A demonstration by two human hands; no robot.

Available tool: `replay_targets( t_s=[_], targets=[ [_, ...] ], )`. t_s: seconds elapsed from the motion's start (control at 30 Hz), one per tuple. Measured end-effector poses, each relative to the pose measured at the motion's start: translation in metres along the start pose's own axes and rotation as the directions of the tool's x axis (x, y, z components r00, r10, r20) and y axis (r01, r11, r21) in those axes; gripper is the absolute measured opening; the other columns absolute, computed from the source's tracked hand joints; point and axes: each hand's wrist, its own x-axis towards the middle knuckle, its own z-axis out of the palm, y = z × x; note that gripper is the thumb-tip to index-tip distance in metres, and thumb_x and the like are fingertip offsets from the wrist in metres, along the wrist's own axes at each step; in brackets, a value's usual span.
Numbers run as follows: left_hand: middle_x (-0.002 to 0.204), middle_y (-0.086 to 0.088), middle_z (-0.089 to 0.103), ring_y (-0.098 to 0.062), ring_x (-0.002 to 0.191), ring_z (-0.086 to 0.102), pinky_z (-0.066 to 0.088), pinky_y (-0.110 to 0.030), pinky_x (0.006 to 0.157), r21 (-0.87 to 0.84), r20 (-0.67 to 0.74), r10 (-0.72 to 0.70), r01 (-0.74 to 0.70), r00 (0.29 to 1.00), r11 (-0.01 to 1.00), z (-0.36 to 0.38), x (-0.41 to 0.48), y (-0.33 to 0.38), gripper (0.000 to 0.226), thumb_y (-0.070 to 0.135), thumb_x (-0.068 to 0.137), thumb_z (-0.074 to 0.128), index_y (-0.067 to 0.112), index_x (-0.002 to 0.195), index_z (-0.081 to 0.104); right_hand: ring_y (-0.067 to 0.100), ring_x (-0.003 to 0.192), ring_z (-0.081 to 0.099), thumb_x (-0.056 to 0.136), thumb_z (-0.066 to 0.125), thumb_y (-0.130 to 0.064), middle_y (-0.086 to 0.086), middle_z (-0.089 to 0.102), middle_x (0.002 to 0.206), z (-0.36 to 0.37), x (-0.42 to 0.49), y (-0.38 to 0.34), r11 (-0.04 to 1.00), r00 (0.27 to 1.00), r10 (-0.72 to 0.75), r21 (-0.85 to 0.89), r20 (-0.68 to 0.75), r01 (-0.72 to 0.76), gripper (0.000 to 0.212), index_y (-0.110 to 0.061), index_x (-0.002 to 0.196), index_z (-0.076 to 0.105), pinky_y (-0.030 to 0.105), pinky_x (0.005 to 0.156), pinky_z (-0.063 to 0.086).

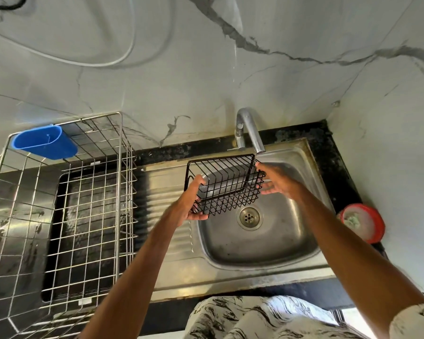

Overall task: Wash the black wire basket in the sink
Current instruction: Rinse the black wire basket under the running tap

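A small black wire basket (227,182) hangs in the air over the left rim of the steel sink (274,250), just below the faucet spout (251,133). My left hand (194,199) grips its left side, thumb over the top rim and fingers under the bottom corner. My right hand (275,181) holds the right side, fingers curled against the wires. No water stream shows at the spout. The drain (249,217) lies below the basket.
A large steel wire dish rack (88,192) with a blue plastic cup (44,141) clipped to it stands on the left counter. A ribbed steel drainboard (162,192) lies between rack and sink. A red round container (364,222) sits at the right wall.
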Motion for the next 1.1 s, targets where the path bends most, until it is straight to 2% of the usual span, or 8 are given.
replay_targets(
  t_s=[0.1, 0.23, 0.33, 0.47, 0.63, 0.8, 0.93, 1.1],
  targets=[
    [0.12, -0.016, 0.055, -0.03, 0.097, 0.064, 0.06, -0.032, 0.063, -0.011, 0.001, 0.008, -0.008, 1.0, 1.0, -0.006, 0.008, -0.005, 0.041, 0.06, 0.095, 0.05, 0.022, 0.109, 0.057, 0.036, 0.099, 0.066, 0.089, 0.072, -0.048, 0.026, 0.049, 0.141, 0.0, -0.003, -0.012, 1.0, 0.995, -0.001, 0.024, -0.098, 0.003, 0.064, -0.012, 0.139, 0.055, 0.049, 0.079, 0.062],
    [0.097, -0.013, 0.066, -0.026, 0.09, 0.063, 0.057, -0.043, 0.087, -0.213, 0.035, -0.05, 0.057, 0.998, 0.975, -0.007, 0.015, -0.01, 0.043, 0.046, 0.095, 0.05, 0.007, 0.108, 0.061, 0.038, 0.1, 0.066, 0.085, 0.074, -0.049, 0.021, 0.052, 0.141, -0.003, 0.001, -0.015, 0.999, 0.999, -0.032, 0.041, -0.001, 0.032, 0.051, -0.019, 0.126, 0.065, 0.051, 0.076, 0.063],
    [0.101, -0.014, 0.063, -0.029, 0.095, 0.06, 0.047, -0.052, 0.107, -0.326, 0.037, -0.085, 0.092, 0.996, 0.941, -0.009, 0.021, -0.018, 0.036, 0.041, 0.096, 0.049, 0.007, 0.101, 0.061, 0.035, 0.092, 0.073, 0.083, 0.077, -0.045, 0.02, 0.066, 0.121, -0.002, -0.003, -0.019, 0.997, 0.997, -0.082, -0.011, 0.01, 0.082, 0.045, -0.013, 0.115, 0.069, 0.053, 0.072, 0.063],
    [0.116, -0.017, 0.063, -0.033, 0.107, 0.06, 0.045, -0.054, 0.109, -0.438, 0.057, -0.082, 0.099, 0.995, 0.894, -0.013, 0.027, -0.027, 0.048, 0.05, 0.095, 0.053, 0.007, 0.117, 0.06, 0.016, 0.074, 0.074, 0.081, 0.08, -0.044, 0.013, 0.071, 0.109, -0.003, -0.011, -0.02, 0.989, 0.99, -0.142, -0.049, -0.017, 0.141, 0.052, -0.006, 0.114, 0.069, 0.05, 0.066, 0.063],
    [0.125, -0.018, 0.062, -0.033, 0.116, 0.058, 0.044, -0.052, 0.109, -0.561, 0.079, -0.017, 0.059, 0.997, 0.826, -0.009, 0.03, -0.033, 0.056, 0.057, 0.091, 0.059, 0.01, 0.122, 0.058, 0.028, 0.091, 0.075, 0.082, 0.081, -0.036, 0.014, 0.072, 0.109, -0.011, -0.023, -0.018, 0.983, 0.983, -0.18, -0.027, -0.037, 0.179, 0.037, -0.008, 0.105, 0.072, 0.053, 0.067, 0.063],
    [0.144, -0.016, 0.054, -0.035, 0.134, 0.048, 0.032, -0.051, 0.116, -0.516, 0.055, -0.048, 0.069, 0.997, 0.854, 0.002, 0.033, -0.03, 0.066, 0.062, 0.095, 0.05, 0.014, 0.14, 0.056, 0.02, 0.088, 0.073, 0.075, 0.085, -0.035, 0.007, 0.074, 0.094, -0.01, -0.032, -0.014, 0.956, 0.972, -0.218, -0.221, -0.088, 0.194, 0.038, -0.01, 0.096, 0.065, 0.048, 0.065, 0.064],
    [0.144, -0.018, 0.057, -0.034, 0.128, 0.053, 0.035, -0.049, 0.117, -0.418, 0.008, -0.082, 0.078, 0.997, 0.905, 0.018, 0.03, -0.027, 0.065, 0.063, 0.096, 0.052, 0.007, 0.128, 0.059, 0.019, 0.077, 0.072, 0.053, 0.077, -0.06, 0.003, 0.07, 0.082, -0.004, -0.035, -0.012, 0.852, 0.928, -0.329, -0.478, -0.176, 0.211, 0.055, -0.019, 0.086, 0.061, 0.045, 0.064, 0.063],
    [0.146, -0.001, 0.054, -0.028, 0.136, 0.05, 0.039, -0.044, 0.112, -0.136, -0.104, 0.032, -0.046, 0.994, 0.99, 0.062, 0.031, -0.019, 0.123, 0.09, 0.052, 0.073, 0.023, 0.151, 0.045, 0.015, 0.074, 0.067, 0.052, 0.074, -0.069, -0.006, 0.068, 0.078, 0.0, -0.038, -0.014, 0.742, 0.894, -0.403, -0.642, -0.196, 0.193, 0.055, -0.024, 0.08, 0.06, 0.036, 0.071, 0.059]
  ],
)
